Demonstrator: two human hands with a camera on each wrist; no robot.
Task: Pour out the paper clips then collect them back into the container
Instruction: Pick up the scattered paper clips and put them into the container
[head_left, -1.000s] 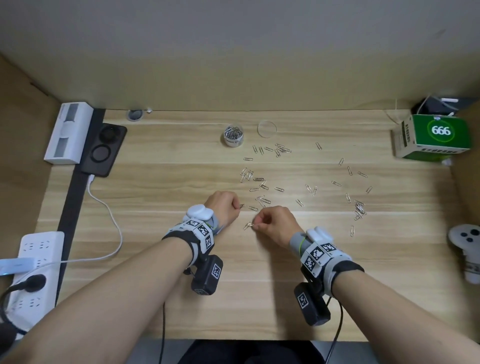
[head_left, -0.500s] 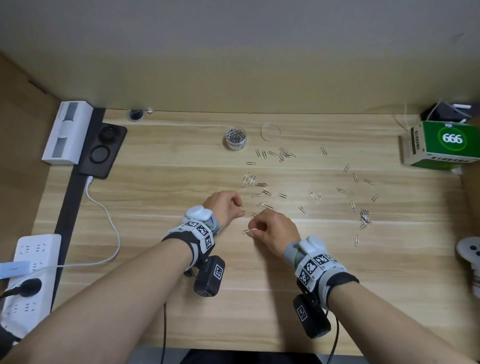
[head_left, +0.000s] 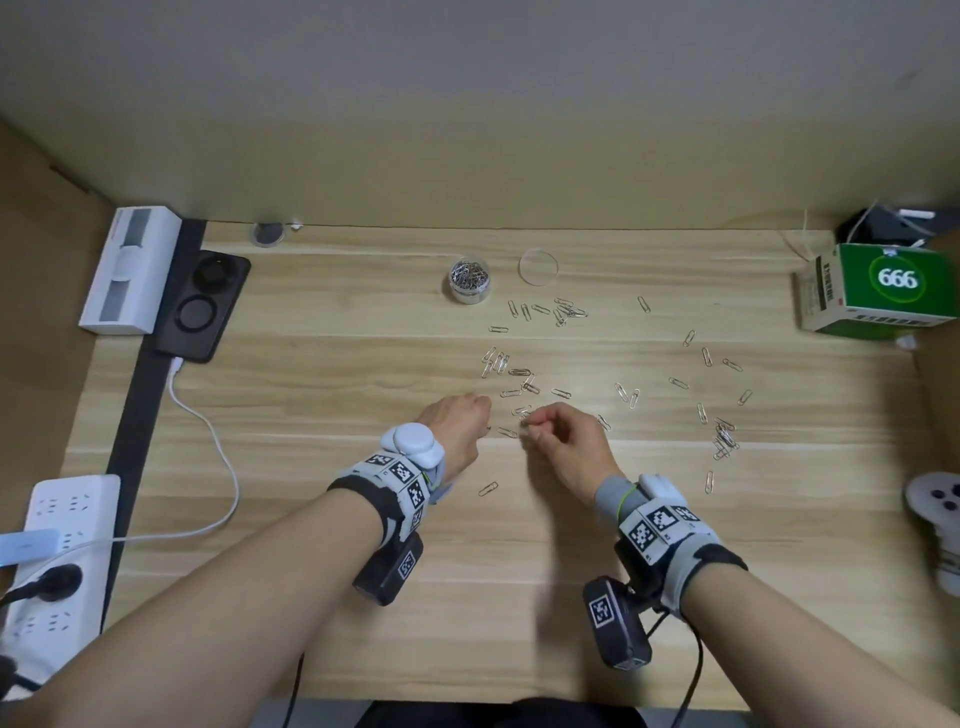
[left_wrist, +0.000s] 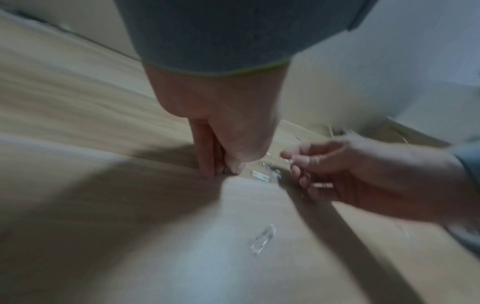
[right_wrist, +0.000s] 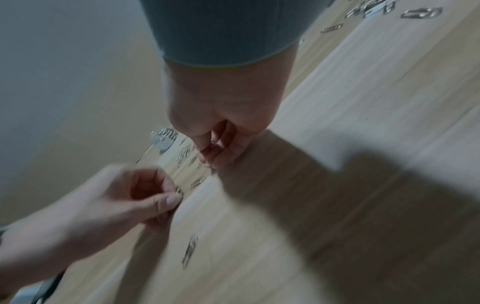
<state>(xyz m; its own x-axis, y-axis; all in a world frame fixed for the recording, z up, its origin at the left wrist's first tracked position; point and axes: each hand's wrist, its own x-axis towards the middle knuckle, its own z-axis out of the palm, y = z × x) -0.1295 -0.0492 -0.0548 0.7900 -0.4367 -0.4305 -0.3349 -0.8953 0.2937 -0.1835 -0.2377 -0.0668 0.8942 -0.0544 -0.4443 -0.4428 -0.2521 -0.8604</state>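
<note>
Here the left hand (head_left: 457, 426) and the right hand (head_left: 563, 449) sit close together near the middle of the counter (head_left: 322, 561), both with fingers curled. The right hand pinches paper clips between thumb and fingertips, seen in the right wrist view; the left hand pinches at least one clip too, its tip showing at the thumb. Loose paper clips (head_left: 524, 382) lie scattered just beyond both hands and out to the right, with a dense bunch (head_left: 723, 441) well to the right. One single clip (head_left: 488, 488) lies nearer the person, between the two wrists. The container (head_left: 469, 283), partly filled with clips, stands upright farther back, its clear lid (head_left: 538, 266) flat beside it on the right.

Both wrist views are blurred, so how many clips each hand holds cannot be told. A green box (head_left: 883, 293) stands at the far right edge. Bare wood stretches left of the hands and toward the near edge.
</note>
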